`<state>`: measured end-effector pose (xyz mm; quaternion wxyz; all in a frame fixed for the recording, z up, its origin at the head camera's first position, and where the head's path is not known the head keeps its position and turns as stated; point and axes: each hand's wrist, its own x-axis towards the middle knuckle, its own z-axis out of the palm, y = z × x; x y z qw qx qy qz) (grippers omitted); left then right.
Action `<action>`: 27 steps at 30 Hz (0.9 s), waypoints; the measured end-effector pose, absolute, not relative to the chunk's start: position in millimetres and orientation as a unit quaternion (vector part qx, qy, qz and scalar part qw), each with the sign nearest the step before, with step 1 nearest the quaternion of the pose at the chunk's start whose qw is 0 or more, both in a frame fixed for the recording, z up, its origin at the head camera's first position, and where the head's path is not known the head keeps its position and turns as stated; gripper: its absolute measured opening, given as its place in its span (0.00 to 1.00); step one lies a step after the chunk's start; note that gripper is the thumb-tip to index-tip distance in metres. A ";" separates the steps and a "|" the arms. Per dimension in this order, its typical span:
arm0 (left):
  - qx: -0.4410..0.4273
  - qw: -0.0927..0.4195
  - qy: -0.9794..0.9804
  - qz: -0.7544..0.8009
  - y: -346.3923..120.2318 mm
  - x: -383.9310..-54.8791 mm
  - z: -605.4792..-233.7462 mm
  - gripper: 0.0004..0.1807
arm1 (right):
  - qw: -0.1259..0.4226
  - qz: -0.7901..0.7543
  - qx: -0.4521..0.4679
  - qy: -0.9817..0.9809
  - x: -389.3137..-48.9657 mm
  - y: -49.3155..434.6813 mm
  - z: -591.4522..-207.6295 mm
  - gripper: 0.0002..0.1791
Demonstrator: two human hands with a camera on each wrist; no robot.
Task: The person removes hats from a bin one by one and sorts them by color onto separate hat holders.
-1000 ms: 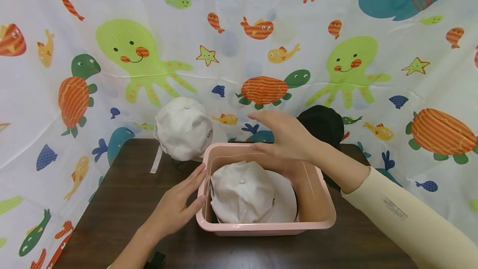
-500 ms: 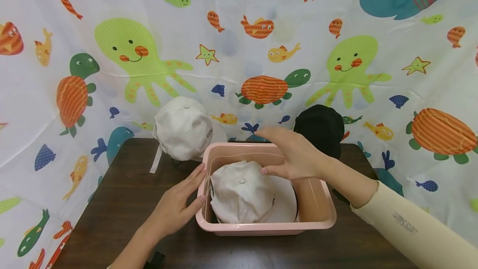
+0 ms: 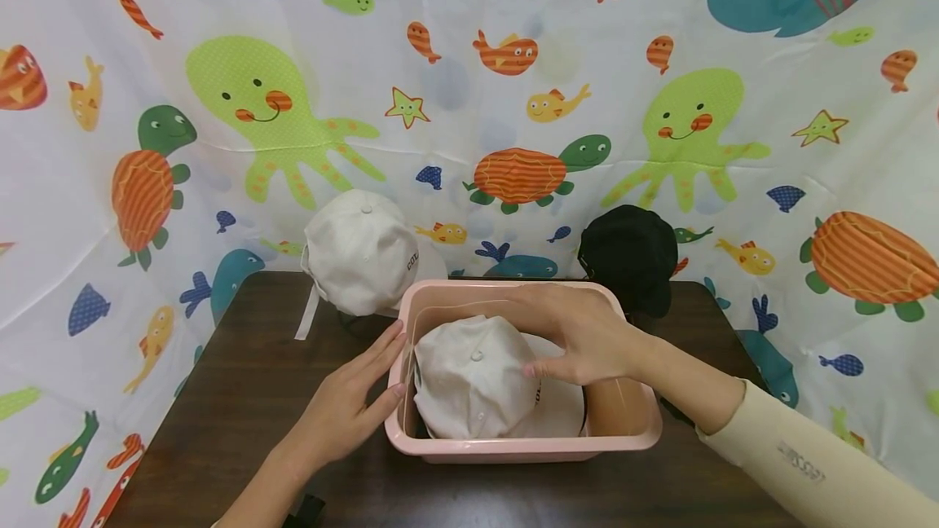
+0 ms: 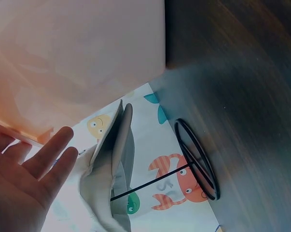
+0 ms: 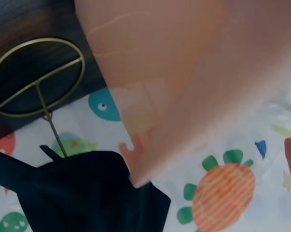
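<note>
A pink plastic bin [image 3: 528,446] stands on the dark wooden table, holding a white baseball cap [image 3: 469,381] whose brim points right. My left hand [image 3: 348,402] rests on the bin's left rim with its fingers extended; the left wrist view shows these fingers at the rim too. Over the right part of the bin, my right hand [image 3: 587,341] reaches in above the cap's brim. Its thumb overlaps the side of the crown near the dark lettering, and its fingers stretch toward the back wall. Nothing shows between thumb and fingers.
Behind the bin at left, another white cap [image 3: 359,251] hangs on a stand with a black ring base [image 4: 198,159]. A black cap [image 3: 631,259] is at the back right, on a gold-coloured stand [image 5: 39,89]. A sea-animal patterned curtain [image 3: 469,129] closes off the back.
My right hand has come down from above the bin's back rim to the white cap inside. My left hand and the bin keep their places.
</note>
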<state>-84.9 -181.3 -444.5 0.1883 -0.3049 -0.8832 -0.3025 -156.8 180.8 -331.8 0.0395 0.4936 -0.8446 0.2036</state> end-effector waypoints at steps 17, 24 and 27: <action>-0.302 0.178 -0.885 -0.305 -180.9 -84.8 -444.5 0.34 | -0.002 0.175 0.446 -0.878 -145.4 181.9 -360.3 0.48; -0.308 0.187 -0.880 -0.308 -180.9 -85.3 -444.7 0.34 | -0.014 0.179 0.449 -0.875 -146.4 179.0 -368.8 0.49; -0.308 0.188 -0.880 -0.309 -180.5 -85.0 -444.5 0.34 | -0.021 0.181 0.449 -0.875 -146.4 177.9 -373.0 0.49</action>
